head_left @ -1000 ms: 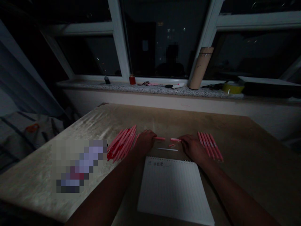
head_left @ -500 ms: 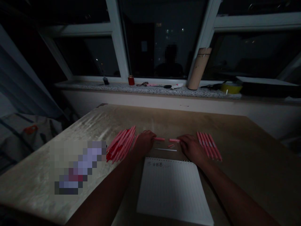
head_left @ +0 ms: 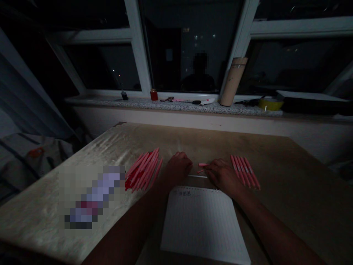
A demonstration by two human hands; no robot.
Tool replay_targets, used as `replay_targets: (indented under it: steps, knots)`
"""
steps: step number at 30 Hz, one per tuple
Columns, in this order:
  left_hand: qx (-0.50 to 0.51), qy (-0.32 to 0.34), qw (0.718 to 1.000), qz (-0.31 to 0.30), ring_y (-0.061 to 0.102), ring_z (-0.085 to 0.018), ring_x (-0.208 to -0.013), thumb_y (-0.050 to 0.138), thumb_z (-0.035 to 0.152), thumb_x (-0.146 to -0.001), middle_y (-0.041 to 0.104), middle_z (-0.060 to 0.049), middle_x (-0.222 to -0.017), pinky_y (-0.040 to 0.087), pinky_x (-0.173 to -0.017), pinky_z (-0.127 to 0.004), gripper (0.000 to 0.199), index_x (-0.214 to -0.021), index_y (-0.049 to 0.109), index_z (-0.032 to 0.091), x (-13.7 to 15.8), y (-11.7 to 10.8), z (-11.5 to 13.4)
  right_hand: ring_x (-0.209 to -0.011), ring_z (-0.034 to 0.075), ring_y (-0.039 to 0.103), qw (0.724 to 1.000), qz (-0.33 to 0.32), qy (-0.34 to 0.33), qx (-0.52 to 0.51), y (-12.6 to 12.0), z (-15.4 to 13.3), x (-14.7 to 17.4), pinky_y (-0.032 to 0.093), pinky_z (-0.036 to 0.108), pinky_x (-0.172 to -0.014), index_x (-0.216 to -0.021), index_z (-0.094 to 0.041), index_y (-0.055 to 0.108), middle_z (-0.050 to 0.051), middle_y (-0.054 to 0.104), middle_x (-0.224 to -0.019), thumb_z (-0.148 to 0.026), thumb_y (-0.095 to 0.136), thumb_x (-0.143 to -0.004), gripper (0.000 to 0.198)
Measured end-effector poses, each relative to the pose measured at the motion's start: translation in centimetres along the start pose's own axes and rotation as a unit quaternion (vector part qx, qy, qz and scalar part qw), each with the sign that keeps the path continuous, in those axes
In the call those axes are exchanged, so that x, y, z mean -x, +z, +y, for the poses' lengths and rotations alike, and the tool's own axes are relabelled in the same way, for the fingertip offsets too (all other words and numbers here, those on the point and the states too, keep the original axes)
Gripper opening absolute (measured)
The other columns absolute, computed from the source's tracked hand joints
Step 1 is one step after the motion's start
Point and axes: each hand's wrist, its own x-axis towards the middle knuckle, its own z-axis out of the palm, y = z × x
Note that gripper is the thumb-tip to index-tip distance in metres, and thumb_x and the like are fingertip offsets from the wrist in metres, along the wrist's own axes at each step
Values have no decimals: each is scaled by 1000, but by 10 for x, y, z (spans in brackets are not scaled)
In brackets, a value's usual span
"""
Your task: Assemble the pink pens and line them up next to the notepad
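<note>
left hand: fingers curled close together, tips near the left visible end of a slim white rod; whether they grip anything, cannot tell.
right hand: fingers bent and narrow, tips at a pink barrel piece and a smaller pink piece; held or merely touched, cannot tell.
slim white rod: flat on the table, between the hands.
lined spiral notebook: open, nearer the person than the rod, handwriting along its top.
pile of pink pens: loose, on red packaging, left of the left hand.
row of pink pens: side by side, right of the right hand.
</note>
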Motion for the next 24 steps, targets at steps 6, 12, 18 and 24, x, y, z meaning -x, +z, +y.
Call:
replay_targets:
  steps: [6,12,18,24]
  knots:
    - [-18,31,998,-46,48,-19,-85,50,34,-84,53,-7,-83,38,-76,-32,24,-80,68,18,-9,12,13,-85,19,52,998,-34,-11,43,7,3,-3,38,32,-78,-91,-22,69,6,60,-84,-23,51,-84,19]
    - [-28,25,998,-49,49,-19,-83,50,30,-84,54,-6,-82,38,-76,-33,22,-81,67,17,-8,15,14,-84,19,52,998,-38,-3,55,10,4,-3,37,32,-77,-87,-21,69,6,60,-83,-25,51,-85,18]
    - [-20,26,999,-40,49,-18,-83,49,31,-85,54,-7,-81,39,-76,-32,24,-79,67,16,-6,10,14,-84,20,52,998,-28,1,47,6,0,-3,38,32,-77,-89,-21,68,7,60,-83,-24,49,-86,20]
    - [2,-9,1000,-24,51,-19,-86,48,28,-85,56,-7,-84,39,-80,-33,22,-81,67,16,-1,3,2,-89,21,55,997,45,53,-36,5,8,1,41,35,-82,-96,-19,65,8,62,-90,-25,40,-89,26]
